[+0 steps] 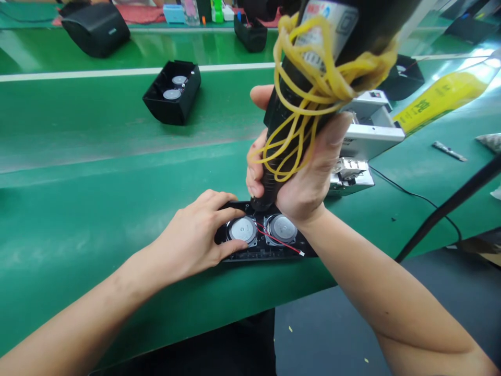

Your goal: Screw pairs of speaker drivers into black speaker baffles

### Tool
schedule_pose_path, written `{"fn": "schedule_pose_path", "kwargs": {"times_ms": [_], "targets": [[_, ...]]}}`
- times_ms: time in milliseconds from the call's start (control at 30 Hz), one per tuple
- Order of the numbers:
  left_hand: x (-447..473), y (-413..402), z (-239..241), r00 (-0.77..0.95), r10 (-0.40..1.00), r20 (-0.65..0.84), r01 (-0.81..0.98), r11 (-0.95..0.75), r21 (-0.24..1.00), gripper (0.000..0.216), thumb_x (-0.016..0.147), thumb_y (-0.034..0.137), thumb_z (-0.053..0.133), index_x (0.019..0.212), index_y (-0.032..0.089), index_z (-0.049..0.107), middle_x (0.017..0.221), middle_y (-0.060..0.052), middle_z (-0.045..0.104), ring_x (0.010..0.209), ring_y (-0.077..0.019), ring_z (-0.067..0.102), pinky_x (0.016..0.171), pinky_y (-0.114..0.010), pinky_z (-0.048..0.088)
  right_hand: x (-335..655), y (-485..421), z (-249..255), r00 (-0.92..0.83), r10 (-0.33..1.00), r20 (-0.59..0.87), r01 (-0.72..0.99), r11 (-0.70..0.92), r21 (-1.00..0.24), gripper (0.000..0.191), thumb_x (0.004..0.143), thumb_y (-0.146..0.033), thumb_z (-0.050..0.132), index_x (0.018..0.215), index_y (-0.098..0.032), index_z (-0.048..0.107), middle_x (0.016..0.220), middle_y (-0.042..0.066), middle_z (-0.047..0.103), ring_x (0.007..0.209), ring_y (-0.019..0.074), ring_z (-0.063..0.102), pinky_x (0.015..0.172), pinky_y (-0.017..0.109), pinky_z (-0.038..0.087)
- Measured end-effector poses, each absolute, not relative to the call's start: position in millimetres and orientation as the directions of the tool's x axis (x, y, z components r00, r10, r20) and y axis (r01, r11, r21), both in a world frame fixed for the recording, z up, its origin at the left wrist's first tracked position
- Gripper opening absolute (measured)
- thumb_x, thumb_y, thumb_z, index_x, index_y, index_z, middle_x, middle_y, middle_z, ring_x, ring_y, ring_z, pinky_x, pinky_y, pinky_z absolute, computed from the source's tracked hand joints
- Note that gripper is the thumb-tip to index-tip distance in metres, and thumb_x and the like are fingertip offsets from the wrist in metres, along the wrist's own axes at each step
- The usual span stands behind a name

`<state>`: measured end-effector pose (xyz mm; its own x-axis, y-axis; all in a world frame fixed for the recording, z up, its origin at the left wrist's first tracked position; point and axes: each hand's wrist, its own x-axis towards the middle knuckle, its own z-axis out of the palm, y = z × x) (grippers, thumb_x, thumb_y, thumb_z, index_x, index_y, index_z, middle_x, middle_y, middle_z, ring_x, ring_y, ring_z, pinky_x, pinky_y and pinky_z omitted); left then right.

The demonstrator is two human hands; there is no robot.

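Note:
My right hand [301,172] is wrapped round a black electric screwdriver [274,151], held upright with yellow rubber bands [301,109] looped about it. Its lower end points down at a black speaker panel [242,256] on the green bench; the tip is hidden. Two round silver speaker drivers, a left driver [242,230] and a right driver [282,228], are seated in the panel. A red and black wire with a white plug [301,253] lies across it. My left hand [199,230] grips the panel's left part, thumb and fingers around the left driver.
Farther back on the bench stands an open black speaker housing [172,94]. A screw feeder machine [368,136] sits on the right, beside a yellow bag [442,102]. A black cable [450,209] slants at the right. More black housings [96,30] rest beyond a white line.

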<state>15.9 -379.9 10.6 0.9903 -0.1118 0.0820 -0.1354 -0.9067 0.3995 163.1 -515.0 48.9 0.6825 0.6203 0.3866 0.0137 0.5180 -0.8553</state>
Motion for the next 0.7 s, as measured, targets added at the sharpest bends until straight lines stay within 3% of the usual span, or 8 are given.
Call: {"fn": "schedule_pose_path", "kwargs": {"times_ms": [133,267,367,533,700], "targets": [[15,-379,9,0.989,-0.120,0.091,-0.146,-0.908,0.393,0.039,0.097,0.043,0.080,0.129,0.021,0.075,0.148,-0.010,0.065,0.129,-0.0327,0.063,0.102,-0.052,0.063,162,-514,45,0.688,0.626,0.368,-0.015,0.519,-0.854,0.078,0.086,-0.087,0.070,0.128,-0.022,0.060,0.068,-0.006,0.060,0.048,0.0166,0.050,0.038,0.030,0.043],[15,-377,6,0.986,-0.127,0.112,-0.161,-0.905,0.394,0.039,0.097,0.045,0.080,0.129,0.022,0.075,0.144,-0.009,0.066,0.129,-0.0316,0.062,0.102,-0.050,0.062,162,-512,33,0.641,0.620,0.452,-0.010,0.596,-0.803,0.069,0.091,-0.084,0.067,0.124,-0.023,0.064,0.073,-0.005,0.059,0.048,0.0148,0.050,0.036,0.029,0.039],[16,-375,5,0.985,-0.132,0.114,-0.166,-0.909,0.383,0.038,0.096,0.047,0.081,0.126,0.023,0.076,0.142,-0.009,0.066,0.122,-0.0310,0.065,0.094,-0.048,0.064,163,-510,24,0.566,0.663,0.489,-0.060,0.625,-0.778,0.063,0.098,-0.079,0.060,0.124,-0.021,0.065,0.072,-0.005,0.059,0.047,0.0125,0.052,0.040,0.028,0.044],[18,-374,5,0.988,-0.129,0.090,-0.152,-0.930,0.333,0.040,0.093,0.048,0.084,0.125,0.025,0.077,0.128,-0.009,0.070,0.110,-0.0319,0.066,0.083,-0.047,0.064,162,-508,15,0.544,0.652,0.528,-0.022,0.640,-0.768,0.059,0.091,-0.082,0.064,0.102,-0.025,0.061,0.072,-0.009,0.061,0.044,0.0076,0.053,0.039,0.022,0.042],[17,-375,3,0.987,-0.128,0.094,-0.152,-0.930,0.335,0.042,0.094,0.042,0.084,0.133,0.028,0.073,0.122,-0.008,0.071,0.105,-0.0300,0.066,0.081,-0.045,0.063,160,-513,11,0.494,0.663,0.562,0.086,0.606,-0.791,0.051,0.108,-0.072,0.046,0.117,-0.025,0.063,0.080,-0.005,0.061,0.050,0.0102,0.055,0.047,0.027,0.046]]}}
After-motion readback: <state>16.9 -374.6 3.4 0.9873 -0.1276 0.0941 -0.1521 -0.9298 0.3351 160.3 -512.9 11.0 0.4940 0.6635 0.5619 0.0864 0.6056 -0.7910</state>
